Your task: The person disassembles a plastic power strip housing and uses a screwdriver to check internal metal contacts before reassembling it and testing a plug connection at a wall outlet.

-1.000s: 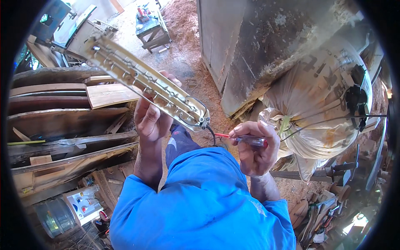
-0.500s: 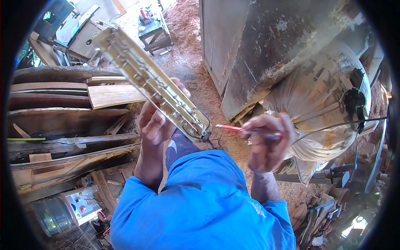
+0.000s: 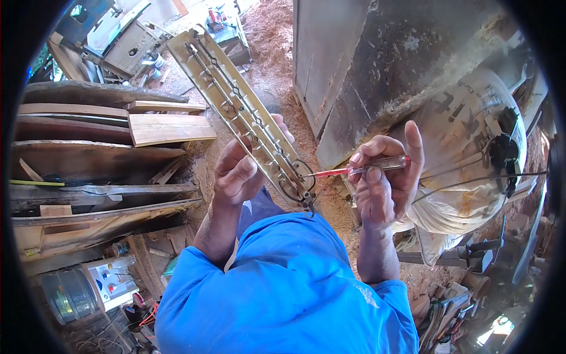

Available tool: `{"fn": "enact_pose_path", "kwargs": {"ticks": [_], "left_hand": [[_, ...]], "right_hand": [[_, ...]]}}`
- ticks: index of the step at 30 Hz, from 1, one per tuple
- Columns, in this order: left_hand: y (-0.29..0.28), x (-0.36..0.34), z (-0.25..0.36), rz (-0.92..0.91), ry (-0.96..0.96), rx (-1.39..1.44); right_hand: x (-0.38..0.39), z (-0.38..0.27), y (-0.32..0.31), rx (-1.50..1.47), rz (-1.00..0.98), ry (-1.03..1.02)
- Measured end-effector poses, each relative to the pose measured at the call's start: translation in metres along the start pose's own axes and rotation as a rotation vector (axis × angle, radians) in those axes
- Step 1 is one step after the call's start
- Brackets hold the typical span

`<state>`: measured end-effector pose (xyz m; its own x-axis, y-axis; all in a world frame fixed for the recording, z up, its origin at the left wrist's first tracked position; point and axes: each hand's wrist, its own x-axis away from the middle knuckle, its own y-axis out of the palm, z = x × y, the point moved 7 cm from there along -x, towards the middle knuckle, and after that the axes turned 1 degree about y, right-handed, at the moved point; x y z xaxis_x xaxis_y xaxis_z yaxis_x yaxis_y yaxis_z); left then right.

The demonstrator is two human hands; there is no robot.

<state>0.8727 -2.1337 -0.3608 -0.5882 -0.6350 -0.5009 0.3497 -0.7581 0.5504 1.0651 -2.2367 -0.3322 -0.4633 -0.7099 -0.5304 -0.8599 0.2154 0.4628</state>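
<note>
My left hand [image 3: 233,171] grips a long, narrow opened power strip [image 3: 219,85] from beneath, the thumb on its near edge and fingertips on the far side. Its cream casing lies tilted, far end to the left, with rows of metal contacts along the inside. A dark wire [image 3: 304,166] loops at its near end. In my right hand [image 3: 383,192] is a screwdriver [image 3: 389,163] with a clear handle and a red shaft, held between thumb and fingers with the index finger raised. Its tip meets the strip near the wire; whether it touches a screw, I cannot tell.
Stacked wooden boards [image 3: 171,128] fill the left side. A large stuffed white sack [image 3: 466,177] and a big worn panel [image 3: 377,71] stand at the right. Sawdust [image 3: 271,29] covers the floor ahead. A clear water jug [image 3: 68,295] lies at lower left.
The screwdriver has come left and up, so its tip now meets the power strip. The strip has shifted slightly right, and my right index finger has lifted.
</note>
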Motion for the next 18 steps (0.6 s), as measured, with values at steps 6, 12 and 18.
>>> {"fn": "enact_pose_path", "kwargs": {"ticks": [6,12,18], "left_hand": [[-0.0031,0.0032,-0.0005,0.073,0.004,-0.078],[-0.0060,0.0040,-0.0010,0.102,-0.003,-0.110],[-0.0053,-0.0011,-0.0003,0.091,-0.018,-0.117]], "right_hand": [[0.0007,-0.0027,0.0020,0.017,-0.104,-0.076],[0.0002,-0.0036,-0.0002,0.023,-0.159,-0.119],[-0.0007,-0.0050,-0.0015,0.042,-0.170,-0.129]]}}
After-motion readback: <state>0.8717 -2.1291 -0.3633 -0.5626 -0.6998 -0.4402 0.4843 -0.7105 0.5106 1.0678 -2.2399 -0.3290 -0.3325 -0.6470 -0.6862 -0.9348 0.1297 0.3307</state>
